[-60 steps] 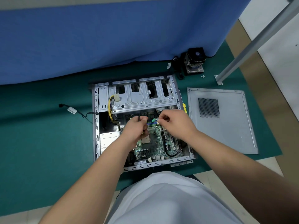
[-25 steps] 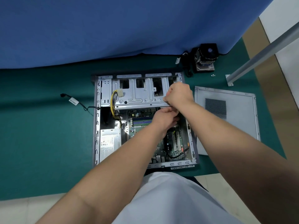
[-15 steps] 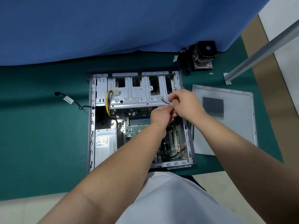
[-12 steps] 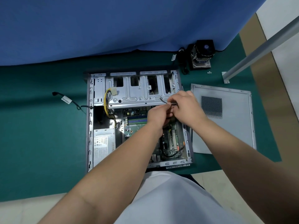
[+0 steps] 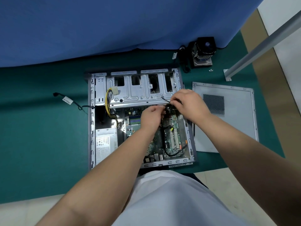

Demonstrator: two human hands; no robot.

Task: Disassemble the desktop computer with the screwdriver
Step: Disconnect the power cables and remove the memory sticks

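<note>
My fingers (image 5: pixel 175 101) have dropped lower and now pinch a small black part (image 5: pixel 169 109) with its wire (image 5: pixel 165 100), nearly free of the computer (image 5: pixel 140 118).

Open grey computer case (image 5: pixel 91 121) lying flat, motherboard (image 5: pixel 172 137) exposed

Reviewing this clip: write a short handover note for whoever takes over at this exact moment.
Left hand and right hand both pinch a small black connector with a thin black cable, over the open case. Done: side panel off, lying right of the case; cooler fan out, on the mat behind it. Left: motherboard and power supply are in place. No screwdriver visible.
</note>
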